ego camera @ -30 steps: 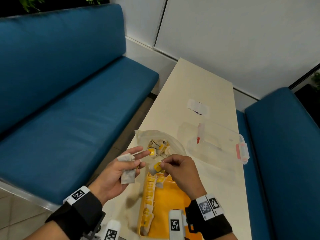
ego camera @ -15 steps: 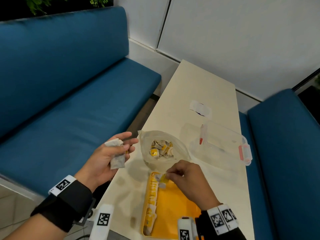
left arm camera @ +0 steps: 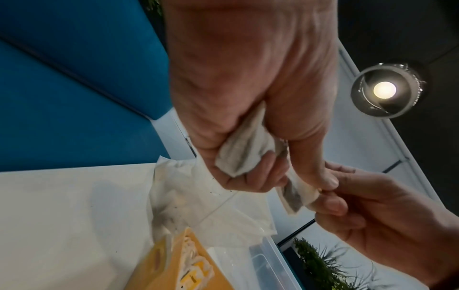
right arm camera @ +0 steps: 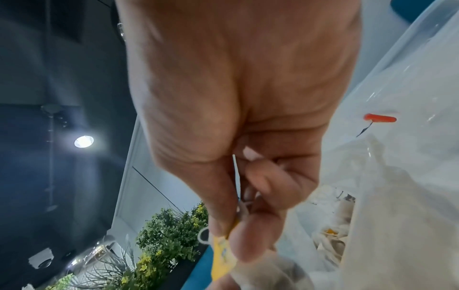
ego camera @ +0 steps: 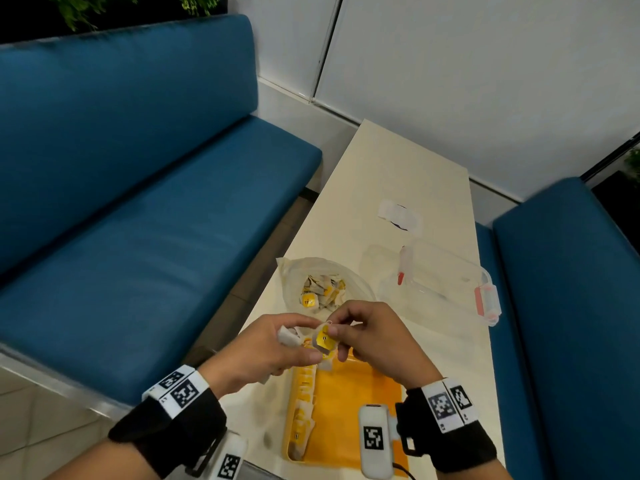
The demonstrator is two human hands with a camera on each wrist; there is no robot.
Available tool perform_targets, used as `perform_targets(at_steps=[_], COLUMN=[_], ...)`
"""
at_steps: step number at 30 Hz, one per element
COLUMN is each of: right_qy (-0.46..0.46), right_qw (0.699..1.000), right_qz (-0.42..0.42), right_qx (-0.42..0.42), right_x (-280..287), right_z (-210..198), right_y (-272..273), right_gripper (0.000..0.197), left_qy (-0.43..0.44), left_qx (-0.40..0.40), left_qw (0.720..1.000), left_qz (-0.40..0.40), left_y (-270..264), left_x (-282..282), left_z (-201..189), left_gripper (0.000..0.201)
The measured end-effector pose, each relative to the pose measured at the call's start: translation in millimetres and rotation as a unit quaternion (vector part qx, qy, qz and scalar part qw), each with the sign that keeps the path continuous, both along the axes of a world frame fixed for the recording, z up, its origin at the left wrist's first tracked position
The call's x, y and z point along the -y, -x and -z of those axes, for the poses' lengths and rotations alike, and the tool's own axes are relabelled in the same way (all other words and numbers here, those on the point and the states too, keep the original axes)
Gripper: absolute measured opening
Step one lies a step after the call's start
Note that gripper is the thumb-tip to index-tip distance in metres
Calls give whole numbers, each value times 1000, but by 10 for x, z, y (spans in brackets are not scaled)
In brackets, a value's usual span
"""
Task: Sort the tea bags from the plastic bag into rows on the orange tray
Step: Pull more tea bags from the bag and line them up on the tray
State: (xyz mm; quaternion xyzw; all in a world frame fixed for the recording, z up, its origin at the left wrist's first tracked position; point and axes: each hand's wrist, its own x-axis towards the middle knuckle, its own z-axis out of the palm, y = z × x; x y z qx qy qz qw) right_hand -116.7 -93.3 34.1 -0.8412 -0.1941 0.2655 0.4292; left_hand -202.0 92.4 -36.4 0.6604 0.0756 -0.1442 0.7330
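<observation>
While both hands meet above the far end of the orange tray [ego camera: 360,403], the tray itself lies nearest, at the near edge of a cream table [ego camera: 398,174]. A row of tea bags [ego camera: 304,393] with yellow tags runs along the tray's left wall.

Just above the tray's far end, the left hand [ego camera: 266,348] has its fingers curled around a crumpled tea bag [left arm camera: 244,155] held in the palm. Its thumb and forefinger also pinch a second tea bag [left arm camera: 295,193]. The right hand [ego camera: 374,341] pinches that same second bag by its yellow tag [ego camera: 323,337] between thumb and forefinger, so both hands are closed on it, fingertips almost touching.

Just beyond the hands, the plastic bag [ego camera: 325,289] sits open on the table with more tea bags heaped inside. To its right lies a clear plastic container [ego camera: 446,282] with red clips. Farther along the table rests a small white wrapper [ego camera: 400,216].

Blue benches [ego camera: 138,168] flank the table on the left and right, and a white wall [ego camera: 485,81] stands at the far end.
</observation>
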Motion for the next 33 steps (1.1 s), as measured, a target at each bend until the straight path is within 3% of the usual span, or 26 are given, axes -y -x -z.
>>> perform_targets(at_steps=[4, 14, 23, 29, 33], right_qy=[-39, -129, -164, -78, -3], right_qw=[999, 981, 967, 971, 972], right_qz=[29, 109, 166, 177, 175], right_qx=[-9, -94, -102, -141, -158], right_x=[-13, 37, 169, 449, 519], right_z=[80, 284, 464, 882, 1256], right_y=[30, 90, 29, 8, -9], right_gripper=[5, 13, 15, 7, 10], left_qy=[-27, -3, -8, -70, -125], left_qx=[11, 24, -5, -46, -60], left_qw=[999, 997, 996, 990, 983], left_qz=[-23, -76, -90, -116, -121], left_y=[-16, -34, -44, -26, -8], left_x=[57, 87, 95, 96, 181], left_z=[36, 167, 306, 556, 714], left_gripper=[21, 22, 22, 17, 24])
